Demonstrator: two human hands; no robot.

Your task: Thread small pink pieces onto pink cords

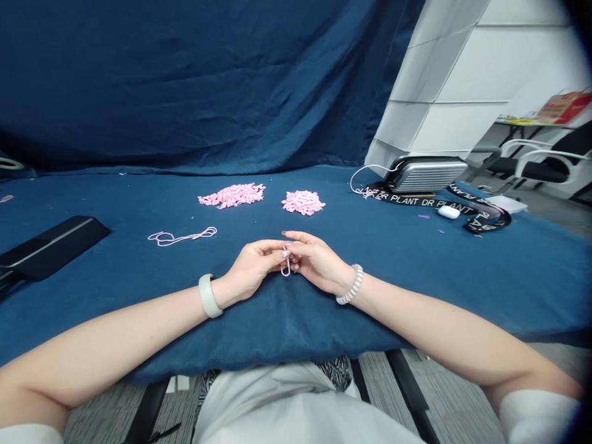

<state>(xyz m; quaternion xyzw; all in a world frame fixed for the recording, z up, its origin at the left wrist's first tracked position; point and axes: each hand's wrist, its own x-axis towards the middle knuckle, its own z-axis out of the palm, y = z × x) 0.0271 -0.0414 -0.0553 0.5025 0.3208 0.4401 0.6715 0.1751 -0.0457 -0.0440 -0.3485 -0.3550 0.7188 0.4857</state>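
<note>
Over the front part of the blue-covered table, my left hand [254,266] and my right hand [319,262] meet fingertip to fingertip. Both pinch a short pink cord [285,271], whose narrow loop hangs below the fingers. The fingers partly cover the cord's upper end. A longer pink cord [182,236] lies loosely looped on the cloth, beyond my left hand. Farther back sit two heaps of small pink knotted pieces: a wider heap [235,195] on the left and a rounder heap [303,202] on the right.
A black flat paddle-like object [55,250] lies at the left. On the right are a silver ribbed case [430,176], a black lettered strap [416,202] and a small white case [448,212]. A blue curtain [208,86] hangs behind the table [416,265].
</note>
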